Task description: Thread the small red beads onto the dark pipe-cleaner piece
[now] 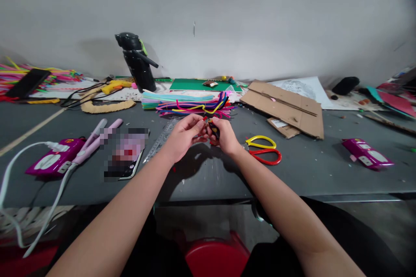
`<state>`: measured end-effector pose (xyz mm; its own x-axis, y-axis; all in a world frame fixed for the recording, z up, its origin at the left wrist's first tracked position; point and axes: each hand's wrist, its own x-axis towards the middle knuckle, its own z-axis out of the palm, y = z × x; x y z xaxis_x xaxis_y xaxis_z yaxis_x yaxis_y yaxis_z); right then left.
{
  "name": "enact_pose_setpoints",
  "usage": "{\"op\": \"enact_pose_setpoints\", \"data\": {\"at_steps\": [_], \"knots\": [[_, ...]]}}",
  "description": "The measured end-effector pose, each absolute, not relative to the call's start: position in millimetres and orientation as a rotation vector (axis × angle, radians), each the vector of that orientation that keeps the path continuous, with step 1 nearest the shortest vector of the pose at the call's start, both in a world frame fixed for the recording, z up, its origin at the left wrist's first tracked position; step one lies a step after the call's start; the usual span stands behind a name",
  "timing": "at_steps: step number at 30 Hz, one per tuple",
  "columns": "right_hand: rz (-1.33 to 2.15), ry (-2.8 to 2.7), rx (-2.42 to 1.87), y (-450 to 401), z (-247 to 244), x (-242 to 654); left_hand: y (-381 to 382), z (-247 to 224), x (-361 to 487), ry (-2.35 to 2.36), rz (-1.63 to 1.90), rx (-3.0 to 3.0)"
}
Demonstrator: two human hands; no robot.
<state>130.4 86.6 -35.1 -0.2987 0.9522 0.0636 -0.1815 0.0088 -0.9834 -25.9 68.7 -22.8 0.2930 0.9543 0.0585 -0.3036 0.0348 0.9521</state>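
My left hand is closed in a fingertip pinch over the middle of the desk. Between its fingers is a small red piece, too small to name for certain. My right hand is wrapped round a small black-and-yellow object, mostly hidden by the fingers. Both hands' fingertips meet or nearly meet. To the right of my right hand lie scissors with one yellow and one red handle. Partly behind my left hand is a clear ruler. Bundled coloured pipe cleaners lie just beyond the hands.
A phone, a pale purple hair straightener and a purple power strip lie at left. Behind stands a black bottle. Cardboard and another purple power strip are on the right. A wall bounds the desk.
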Motion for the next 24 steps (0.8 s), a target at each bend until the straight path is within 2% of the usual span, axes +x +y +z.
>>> {"op": "enact_pose_setpoints", "data": {"at_steps": [24], "knots": [[1.366,-1.336,-0.909,82.6,-31.4,126.8,69.2,-23.6,-22.5,0.78,1.125,1.166]]}}
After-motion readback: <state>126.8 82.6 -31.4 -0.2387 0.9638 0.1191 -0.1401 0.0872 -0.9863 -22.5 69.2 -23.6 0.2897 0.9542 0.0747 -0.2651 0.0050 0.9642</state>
